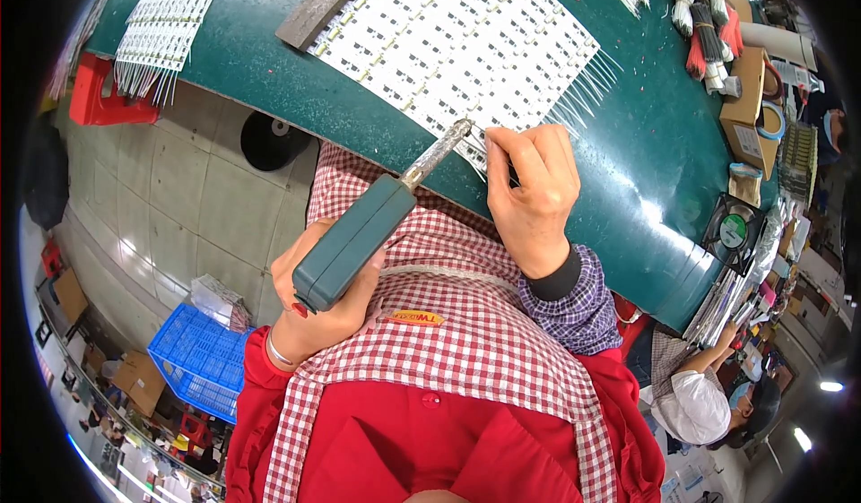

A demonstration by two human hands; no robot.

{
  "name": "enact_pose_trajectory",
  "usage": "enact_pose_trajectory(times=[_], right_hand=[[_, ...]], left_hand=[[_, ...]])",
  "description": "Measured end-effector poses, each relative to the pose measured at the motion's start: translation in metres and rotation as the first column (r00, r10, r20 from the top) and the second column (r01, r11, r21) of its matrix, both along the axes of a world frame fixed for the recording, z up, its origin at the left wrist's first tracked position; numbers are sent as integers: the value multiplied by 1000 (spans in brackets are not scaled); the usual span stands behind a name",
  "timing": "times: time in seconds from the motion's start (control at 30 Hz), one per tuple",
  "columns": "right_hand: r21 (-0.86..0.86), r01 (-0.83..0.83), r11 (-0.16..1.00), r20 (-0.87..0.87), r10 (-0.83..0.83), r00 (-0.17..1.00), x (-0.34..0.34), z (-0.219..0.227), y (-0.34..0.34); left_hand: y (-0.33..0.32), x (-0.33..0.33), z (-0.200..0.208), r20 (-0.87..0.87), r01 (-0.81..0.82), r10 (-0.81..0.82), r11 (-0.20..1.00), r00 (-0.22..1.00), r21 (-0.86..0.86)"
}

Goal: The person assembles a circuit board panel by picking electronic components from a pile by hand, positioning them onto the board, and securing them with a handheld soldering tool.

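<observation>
My left hand (334,322) is wrapped round the dark green handle of a soldering iron (357,241). Its metal tip reaches the near corner of a white circuit board panel (466,41), which is lined with rows of small black parts. My right hand (538,194) is closed in a pinch beside that tip, on what looks like a thin wire (478,132); the fingers mostly hide it. Several white wires (587,91) stick out from the panel's right edge. A dark metal bar (325,3) lies along the panel's left edge.
Another wired panel (170,19) overhangs the green table (242,64) at far left, near a red stool (94,91). Wire bundles (704,28), a cardboard box (749,113) and a black fan (734,228) line the right side. A blue crate (199,355) stands lower left. A co-worker (695,404) sits lower right.
</observation>
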State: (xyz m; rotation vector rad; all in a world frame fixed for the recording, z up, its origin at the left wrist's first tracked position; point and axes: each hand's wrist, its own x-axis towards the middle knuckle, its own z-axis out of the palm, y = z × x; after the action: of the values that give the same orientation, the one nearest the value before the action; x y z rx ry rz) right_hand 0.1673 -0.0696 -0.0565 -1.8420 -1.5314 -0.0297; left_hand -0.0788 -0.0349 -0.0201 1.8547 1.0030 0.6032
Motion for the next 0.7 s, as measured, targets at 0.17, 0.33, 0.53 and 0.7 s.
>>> enact_pose_trajectory(times=[0.17, 0.33, 0.53, 0.7], right_hand=[[4, -6, 1000, 0, 6, 1000, 0, 0, 1], [-10, -8, 1000, -3, 8, 1000, 2, -1, 1], [-31, 23, 999, 35, -22, 999, 5, 8, -2], [-22, -32, 999, -173, 28, 984, 34, 25, 0]], left_hand=[[-8, -7, -8, 25, -67, 67, 998, 997, 4], [-6, -7, -5, 13, -72, 72, 997, 997, 8], [5, -7, -3, -31, 57, -54, 988, 998, 145], [-10, -6, -11, 47, -92, 94, 995, 994, -49]])
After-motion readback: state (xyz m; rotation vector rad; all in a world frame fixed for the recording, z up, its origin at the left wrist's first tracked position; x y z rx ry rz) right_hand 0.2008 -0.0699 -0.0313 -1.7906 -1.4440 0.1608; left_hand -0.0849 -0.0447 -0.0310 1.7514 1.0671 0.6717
